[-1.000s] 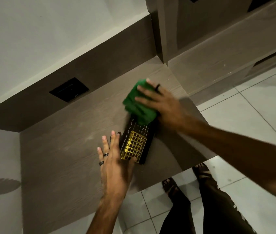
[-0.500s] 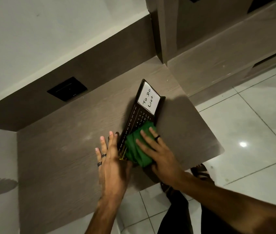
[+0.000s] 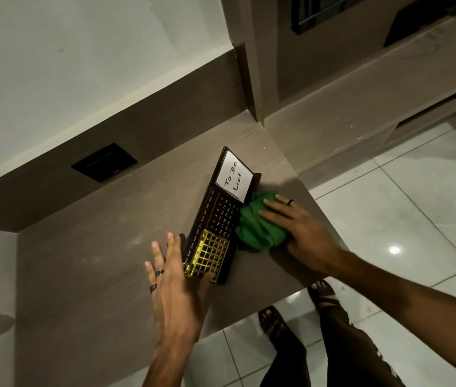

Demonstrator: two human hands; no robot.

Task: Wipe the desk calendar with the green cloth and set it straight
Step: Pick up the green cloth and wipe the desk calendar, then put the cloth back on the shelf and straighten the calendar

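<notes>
A dark desk calendar (image 3: pixel 215 216) lies at an angle on the wooden desk (image 3: pixel 95 261). It has a white "To Do List" card at its far end and a gold date grid at its near end. My left hand (image 3: pixel 178 280) rests flat on the desk with fingers spread, its thumb side pressed against the calendar's near left corner. My right hand (image 3: pixel 302 230) presses the crumpled green cloth (image 3: pixel 257 227) against the calendar's right edge, on the desk surface.
A black wall socket (image 3: pixel 104 162) sits in the brown back panel. The desk's right edge (image 3: pixel 324 216) drops to a white tiled floor (image 3: pixel 416 205). A dark cabinet (image 3: pixel 333 65) stands behind. My legs and sandalled feet (image 3: pixel 277 325) are below the desk's front edge.
My right hand swept the cloth from the calendar's far end down to its near end, then off to its right side. The left hand stayed put against the calendar.
</notes>
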